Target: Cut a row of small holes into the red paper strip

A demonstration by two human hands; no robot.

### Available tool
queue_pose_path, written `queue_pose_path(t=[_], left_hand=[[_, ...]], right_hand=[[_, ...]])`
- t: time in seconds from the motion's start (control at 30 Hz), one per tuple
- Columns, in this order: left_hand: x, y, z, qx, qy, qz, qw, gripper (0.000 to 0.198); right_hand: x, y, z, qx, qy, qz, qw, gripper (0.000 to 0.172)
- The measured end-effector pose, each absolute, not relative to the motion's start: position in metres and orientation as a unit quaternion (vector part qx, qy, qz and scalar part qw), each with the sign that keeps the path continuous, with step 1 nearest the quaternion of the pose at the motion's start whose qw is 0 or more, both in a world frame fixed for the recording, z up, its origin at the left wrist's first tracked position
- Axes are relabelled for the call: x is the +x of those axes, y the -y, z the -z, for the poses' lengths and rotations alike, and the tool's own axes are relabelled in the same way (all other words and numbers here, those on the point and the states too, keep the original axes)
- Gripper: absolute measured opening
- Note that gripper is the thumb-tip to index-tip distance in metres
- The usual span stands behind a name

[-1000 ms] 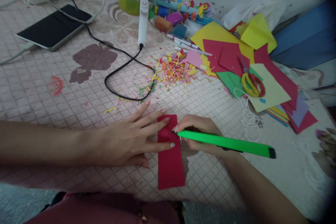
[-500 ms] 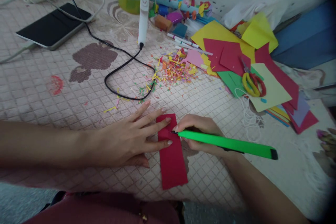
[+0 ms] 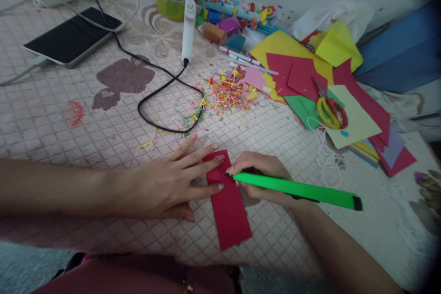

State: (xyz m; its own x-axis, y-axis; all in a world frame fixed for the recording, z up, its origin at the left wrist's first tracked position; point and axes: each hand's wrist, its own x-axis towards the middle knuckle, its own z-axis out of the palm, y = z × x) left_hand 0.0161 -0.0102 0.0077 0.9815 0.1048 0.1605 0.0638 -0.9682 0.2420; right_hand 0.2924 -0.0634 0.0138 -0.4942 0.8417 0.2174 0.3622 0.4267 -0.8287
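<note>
A red paper strip lies on the quilted mat near the front edge. My left hand rests flat on the strip's upper left part, fingers stretched out and spread. My right hand grips a long green pen-like tool, its dark tip touching the strip near the top. The tool's shaft points out to the right over my forearm.
Coloured paper sheets with yellow-and-red scissors lie at the right. A heap of paper scraps, a white corded tool with its black cable, a green bowl and a dark tablet sit further back.
The red strip's lower end has swung to the right, turning the strip slightly under my left hand. Both hands stay nearly where they were.
</note>
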Motion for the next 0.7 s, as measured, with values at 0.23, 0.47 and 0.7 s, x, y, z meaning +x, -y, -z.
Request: queue_pose_path(t=[0.23,0.47,0.7], left_hand=[[0.0196,0.0161,-0.0082,0.991,-0.052,-0.097,0.080,0.075],[0.0159,0.0139,-0.0086,0.989,-0.047,-0.093,0.102,0.069],[0.0177,0.0113,-0.0066,0.989,-0.037,-0.090,0.110,0.060]], right_hand=[[0.2913,0.0648,-0.0145,-0.381,0.778,-0.381,0.322,0.017],[0.2912,0.0647,-0.0151,-0.385,0.785,-0.369,0.317,0.024],[0.2918,0.0650,-0.0130,-0.384,0.781,-0.378,0.315,0.022]])
